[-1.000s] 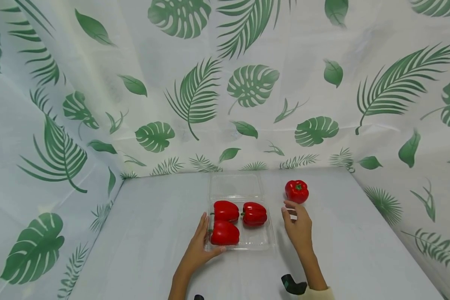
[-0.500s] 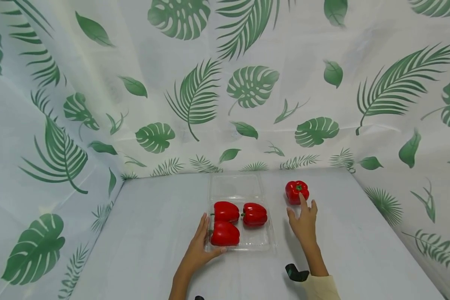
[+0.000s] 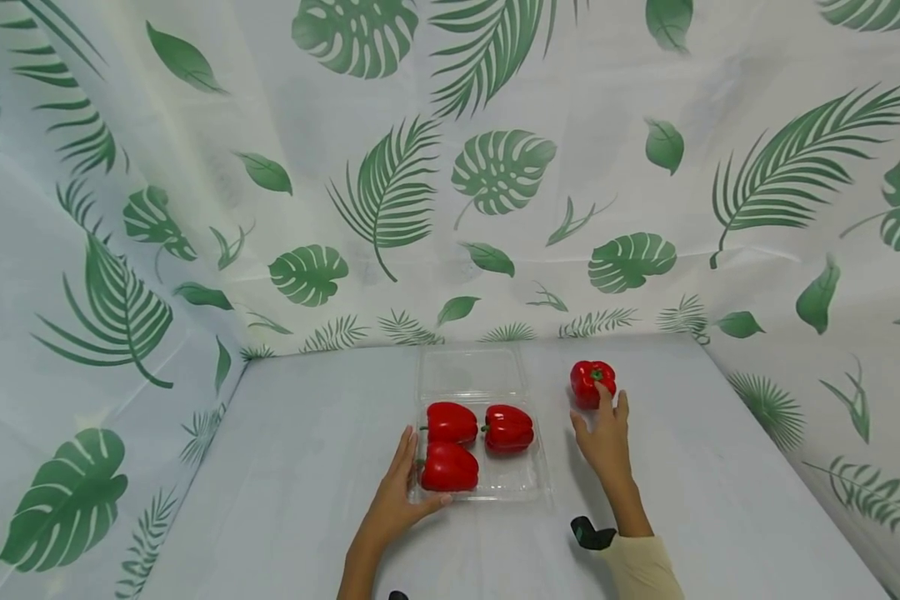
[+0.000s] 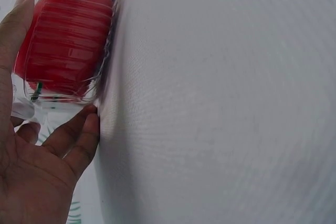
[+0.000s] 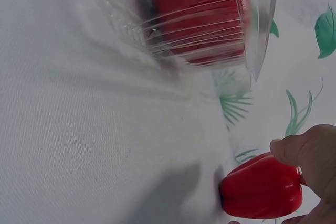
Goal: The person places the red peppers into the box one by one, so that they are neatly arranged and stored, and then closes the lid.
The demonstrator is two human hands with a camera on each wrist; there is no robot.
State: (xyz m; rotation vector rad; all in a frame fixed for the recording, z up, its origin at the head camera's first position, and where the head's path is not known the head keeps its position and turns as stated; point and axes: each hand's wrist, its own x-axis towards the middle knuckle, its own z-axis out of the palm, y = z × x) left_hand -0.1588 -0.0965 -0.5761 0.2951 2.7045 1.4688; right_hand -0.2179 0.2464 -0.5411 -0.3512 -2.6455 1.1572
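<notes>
A clear plastic clamshell container [image 3: 513,479] stands in the middle with its lid [image 3: 471,371] folded back. Inside are three red bell peppers: one at back left [image 3: 450,422], one at front left [image 3: 450,467] and one on the right [image 3: 508,429]. My left hand [image 3: 393,496] holds the container's front left corner, thumb at the front and fingers along the side. A fourth red bell pepper [image 3: 581,382] sits outside, at back right, its green stem up. My right hand [image 3: 609,437] reaches over its near side with fingers spread, the index fingertip overlapping it.
A white cloth-covered table [image 3: 307,442] lies under everything. Behind and beside it hang white sheets [image 3: 412,300] printed with green leaves. A black wrist mount [image 3: 591,533] juts out by the right sleeve [image 3: 641,567].
My right hand has moved forward and slightly right, from in front of the loose bell pepper to its near side, fingers spreading. The left hand and the container have stayed put.
</notes>
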